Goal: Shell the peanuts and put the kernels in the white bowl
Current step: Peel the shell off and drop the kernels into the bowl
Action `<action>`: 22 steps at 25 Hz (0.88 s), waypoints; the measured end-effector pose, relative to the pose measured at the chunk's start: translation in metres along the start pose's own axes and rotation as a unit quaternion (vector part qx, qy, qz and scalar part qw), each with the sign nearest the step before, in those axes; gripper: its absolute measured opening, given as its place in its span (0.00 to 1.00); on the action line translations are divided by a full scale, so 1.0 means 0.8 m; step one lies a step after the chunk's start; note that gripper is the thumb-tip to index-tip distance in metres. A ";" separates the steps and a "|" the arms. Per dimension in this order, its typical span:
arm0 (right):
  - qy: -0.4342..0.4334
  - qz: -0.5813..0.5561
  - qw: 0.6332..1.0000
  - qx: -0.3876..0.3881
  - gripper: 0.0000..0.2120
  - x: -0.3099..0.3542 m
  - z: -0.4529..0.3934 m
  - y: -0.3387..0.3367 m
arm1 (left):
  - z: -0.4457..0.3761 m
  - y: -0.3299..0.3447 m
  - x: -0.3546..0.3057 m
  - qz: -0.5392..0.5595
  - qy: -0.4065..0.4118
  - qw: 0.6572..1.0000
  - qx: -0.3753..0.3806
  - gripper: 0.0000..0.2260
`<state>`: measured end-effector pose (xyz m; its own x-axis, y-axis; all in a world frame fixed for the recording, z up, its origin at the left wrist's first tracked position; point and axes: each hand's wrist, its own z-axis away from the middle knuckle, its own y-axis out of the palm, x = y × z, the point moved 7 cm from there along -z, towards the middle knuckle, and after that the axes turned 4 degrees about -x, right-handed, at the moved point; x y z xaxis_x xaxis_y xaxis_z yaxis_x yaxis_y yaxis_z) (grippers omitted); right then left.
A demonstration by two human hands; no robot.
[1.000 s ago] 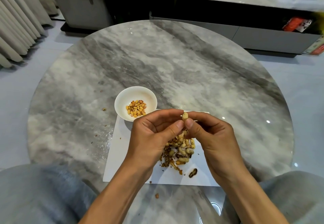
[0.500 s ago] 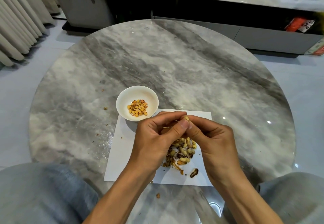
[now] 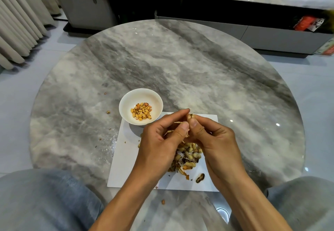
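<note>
Both hands meet above the white paper sheet [image 3: 126, 158]. The left hand [image 3: 159, 144] and right hand [image 3: 213, 140] pinch one peanut [image 3: 190, 116] between thumbs and fingertips, prying at its seam. The pod looks light, dry and brittle, so a squeeze along the ridge should split it; whether it has already cracked I can't quite tell. Below lies a pile of peanuts and shells [image 3: 188, 156], papery and ragged. Smooth tan kernels [image 3: 141, 113] sit in the glossy white bowl [image 3: 126, 100] on the polished marble table [image 3: 180, 68].
</note>
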<state>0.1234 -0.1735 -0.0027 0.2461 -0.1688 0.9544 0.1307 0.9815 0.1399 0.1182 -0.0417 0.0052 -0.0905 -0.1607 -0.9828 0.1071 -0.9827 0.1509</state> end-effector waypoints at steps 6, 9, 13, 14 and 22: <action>-0.081 0.155 0.983 0.061 0.08 0.018 -0.005 -0.008 | -0.005 -0.012 -0.017 -0.174 0.112 0.978 -0.011 0.15; -0.075 0.161 0.982 0.071 0.06 0.028 -0.007 -0.012 | -0.002 -0.012 -0.021 -0.188 0.117 0.975 -0.003 0.14; -0.057 0.122 0.988 0.073 0.09 0.033 -0.009 -0.016 | -0.003 -0.013 -0.017 -0.137 0.076 0.988 -0.003 0.13; -0.063 0.117 0.989 0.069 0.08 0.034 -0.009 -0.015 | -0.004 -0.013 -0.017 -0.117 0.064 0.991 -0.004 0.13; -0.071 0.059 0.996 -0.007 0.10 0.026 0.001 -0.013 | -0.001 -0.016 -0.017 -0.014 0.016 0.999 -0.038 0.13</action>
<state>0.1267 -0.1869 0.0161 0.1219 -0.0362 0.9919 0.1215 0.9924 0.0212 0.1190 -0.0272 0.0165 -0.0627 -0.1300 -0.9895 0.1793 -0.9768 0.1170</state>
